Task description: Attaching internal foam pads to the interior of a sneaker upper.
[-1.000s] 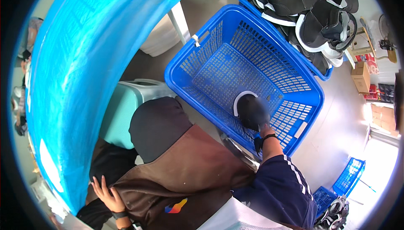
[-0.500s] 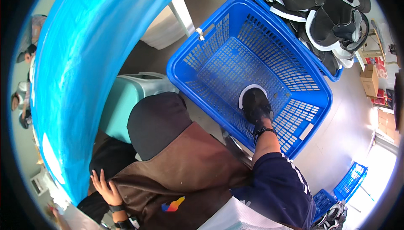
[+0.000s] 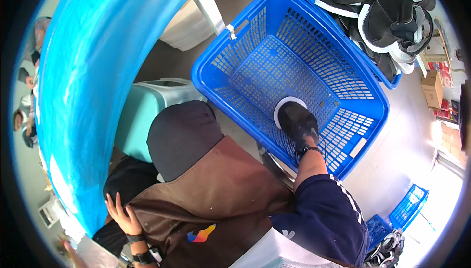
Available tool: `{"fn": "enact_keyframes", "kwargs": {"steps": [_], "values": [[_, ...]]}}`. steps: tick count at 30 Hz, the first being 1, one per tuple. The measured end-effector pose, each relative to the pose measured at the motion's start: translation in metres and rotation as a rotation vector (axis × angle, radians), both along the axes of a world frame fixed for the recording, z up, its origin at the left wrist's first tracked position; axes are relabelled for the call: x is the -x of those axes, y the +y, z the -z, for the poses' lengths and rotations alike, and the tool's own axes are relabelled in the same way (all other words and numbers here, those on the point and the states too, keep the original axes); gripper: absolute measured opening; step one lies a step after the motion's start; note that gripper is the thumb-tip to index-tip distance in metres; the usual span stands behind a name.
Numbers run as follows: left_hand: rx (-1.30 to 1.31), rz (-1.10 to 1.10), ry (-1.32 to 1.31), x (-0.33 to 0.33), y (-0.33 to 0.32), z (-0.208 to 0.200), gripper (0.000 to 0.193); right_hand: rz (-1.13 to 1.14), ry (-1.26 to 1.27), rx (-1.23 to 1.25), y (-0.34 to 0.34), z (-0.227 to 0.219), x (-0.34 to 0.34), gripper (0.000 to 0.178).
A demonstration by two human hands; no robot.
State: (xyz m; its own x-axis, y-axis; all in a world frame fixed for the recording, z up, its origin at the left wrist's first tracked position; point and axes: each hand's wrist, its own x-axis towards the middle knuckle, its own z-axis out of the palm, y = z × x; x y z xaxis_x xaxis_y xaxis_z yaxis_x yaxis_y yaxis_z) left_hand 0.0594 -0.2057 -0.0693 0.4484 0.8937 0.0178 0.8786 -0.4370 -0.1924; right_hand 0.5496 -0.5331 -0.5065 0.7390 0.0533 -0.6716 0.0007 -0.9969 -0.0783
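Observation:
My right hand (image 3: pixel 311 139) reaches down into a large blue plastic basket (image 3: pixel 289 162), with black straps around its wrist. It grips a black shoe upper (image 3: pixel 293 117) with a white rim, low inside the basket near the front wall; the upper hides most of the fingers. My left hand (image 3: pixel 125 217) lies with fingers spread on black cloth at the edge of my brown apron (image 3: pixel 196 179). It holds nothing.
Behind the basket, another blue basket (image 3: pixel 392 84) is heaped with black-and-white shoe uppers (image 3: pixel 387 22). A bright blue covered surface (image 3: pixel 93 71) curves along my left, beside a teal stool (image 3: pixel 140 120). Smaller blue baskets (image 3: pixel 408 208) stand at the lower right.
My right hand and the shoe upper have shifted slightly left inside the basket. The whole view has moved a little. My left hand stays in place.

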Motion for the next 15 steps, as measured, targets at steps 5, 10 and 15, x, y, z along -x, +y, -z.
{"fn": "enact_keyframes", "kwargs": {"steps": [5,10,15], "values": [[0.013,0.013,-0.036,-0.001,0.003,0.007,0.044,-0.076,-0.085,0.014,-0.033,0.041,-0.011,0.039],[-0.045,-0.023,0.014,0.004,-0.011,-0.012,0.044,-0.072,-0.026,-0.05,0.03,-0.001,0.012,0.035],[-0.016,0.025,-0.102,-0.006,0.003,0.014,0.043,-0.683,-0.294,0.006,-0.048,0.028,-0.039,0.041]]}}
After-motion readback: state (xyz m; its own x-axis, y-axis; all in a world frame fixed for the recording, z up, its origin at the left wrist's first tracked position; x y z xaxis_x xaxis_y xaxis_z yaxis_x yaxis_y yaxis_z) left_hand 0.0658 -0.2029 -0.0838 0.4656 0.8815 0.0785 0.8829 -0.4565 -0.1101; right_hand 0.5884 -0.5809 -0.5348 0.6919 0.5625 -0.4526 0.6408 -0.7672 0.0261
